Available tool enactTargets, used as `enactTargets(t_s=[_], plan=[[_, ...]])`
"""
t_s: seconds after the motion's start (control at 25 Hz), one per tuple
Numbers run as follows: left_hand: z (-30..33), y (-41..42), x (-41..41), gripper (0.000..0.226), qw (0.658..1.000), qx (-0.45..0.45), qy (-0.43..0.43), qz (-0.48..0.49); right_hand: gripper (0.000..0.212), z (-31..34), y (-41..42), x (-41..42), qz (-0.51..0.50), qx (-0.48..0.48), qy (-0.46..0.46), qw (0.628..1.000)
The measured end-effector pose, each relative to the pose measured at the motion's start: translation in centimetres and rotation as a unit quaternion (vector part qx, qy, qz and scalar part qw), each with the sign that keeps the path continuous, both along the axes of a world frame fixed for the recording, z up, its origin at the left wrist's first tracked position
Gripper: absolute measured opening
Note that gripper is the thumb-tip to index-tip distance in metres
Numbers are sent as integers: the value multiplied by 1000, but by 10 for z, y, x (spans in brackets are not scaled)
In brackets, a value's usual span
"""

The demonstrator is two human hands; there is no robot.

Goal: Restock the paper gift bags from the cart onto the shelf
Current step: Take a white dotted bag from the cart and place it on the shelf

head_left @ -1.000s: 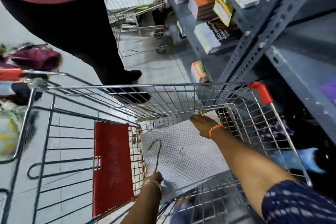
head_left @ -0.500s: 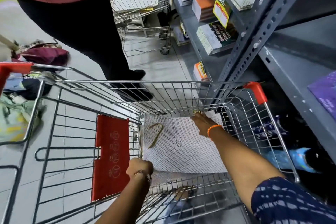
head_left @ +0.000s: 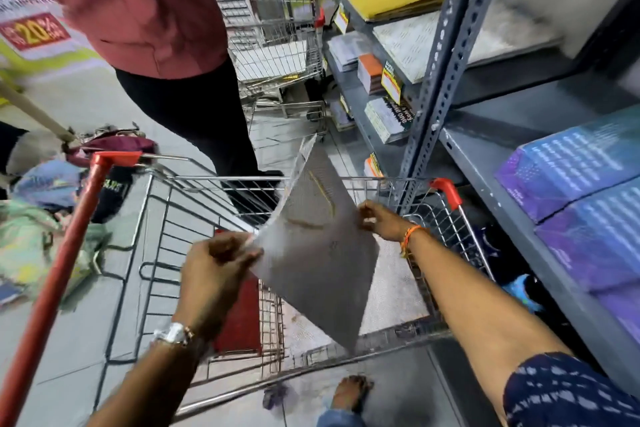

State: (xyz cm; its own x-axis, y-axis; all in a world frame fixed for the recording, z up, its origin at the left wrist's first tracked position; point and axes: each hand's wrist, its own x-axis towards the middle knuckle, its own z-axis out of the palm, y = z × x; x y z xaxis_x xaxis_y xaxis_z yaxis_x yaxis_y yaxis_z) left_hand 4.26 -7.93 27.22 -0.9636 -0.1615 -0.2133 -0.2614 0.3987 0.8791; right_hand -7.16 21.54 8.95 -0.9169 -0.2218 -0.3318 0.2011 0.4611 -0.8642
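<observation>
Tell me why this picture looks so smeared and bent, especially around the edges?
Head view: motion blur smears the left hand and the grey gift bag it grips with the right hand; the floor items at far left are streaked too. The wide-angle lens bows the shelf upright and the cart rim. Lighting is flat, with no strong glare.

The raised gift bag was motion-blurred and hid most of the cart floor; its small print was illegible; the standing person was cut off at the top edge
</observation>
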Motion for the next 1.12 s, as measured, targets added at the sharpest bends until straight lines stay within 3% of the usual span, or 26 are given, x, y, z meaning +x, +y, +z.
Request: enactTargets(t_s=[0.24, 0.44, 0.52, 0.6, 0.72, 0.84, 1.0, 1.12], plan=[[117, -22, -32, 15, 979, 154, 133, 26, 26, 112, 15, 35, -54, -82, 97, 990], [172, -19, -46, 23, 942, 267, 186, 77, 14, 189, 23, 104, -167, -160, 226, 946], [183, -4, -41, 17, 926, 293, 234, 48, 16, 219, 24, 137, -218, -165, 275, 922], [189, 17, -38, 32, 925, 279, 257, -32, 10, 246, 29, 170, -271, -157, 314, 896], [208, 67, -40, 59, 924, 253, 232, -170, 13, 292, 48, 223, -373, -128, 357, 847], [241, 121, -36, 43, 895, 283, 249, -237, 14, 335, 68, 270, -452, -55, 396, 797], [280, 192, -24, 28, 849, 387, 263, -246, 11, 390, 87, 330, -527, 24, 432, 731], [307, 257, -4, 23, 827, 402, 265, -290, 15, 425, 96, 387, -579, 135, 450, 666]])
